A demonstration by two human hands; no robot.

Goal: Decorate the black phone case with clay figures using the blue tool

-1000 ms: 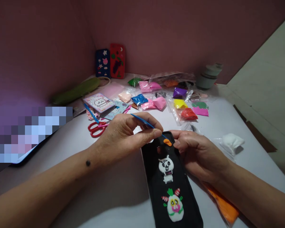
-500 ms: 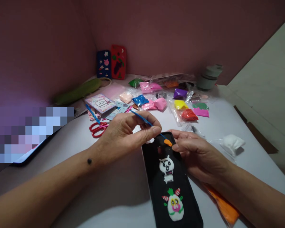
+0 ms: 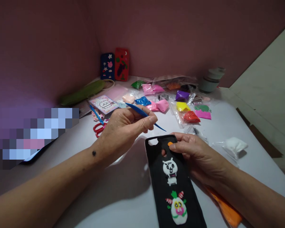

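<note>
My left hand (image 3: 133, 125) pinches a blue modelling tool (image 3: 140, 111), its pointed tip just above the top edge of a black phone case (image 3: 156, 177). My right hand (image 3: 194, 152) grips that case by its upper right side, the thumb pressing a small piece of orange clay (image 3: 170, 144). Lower on the case are a white cat-like clay figure (image 3: 170, 167) and a white clay figure (image 3: 179, 210) with a green top and red-striped horns. The case has a camera cut-out at its upper left and a smaller hole beneath.
Colourful clay packets, such as a yellow one (image 3: 182, 106), spread across the back. White clay (image 3: 235, 146) and an orange packet (image 3: 228, 210) lie to the right. Red scissors (image 3: 99, 129) lie left; blue (image 3: 107, 67) and red (image 3: 122, 65) decorated cases lean at the back.
The blue tool's tip has lifted off the orange clay, up and away from the case. My right thumb now covers more of the clay.
</note>
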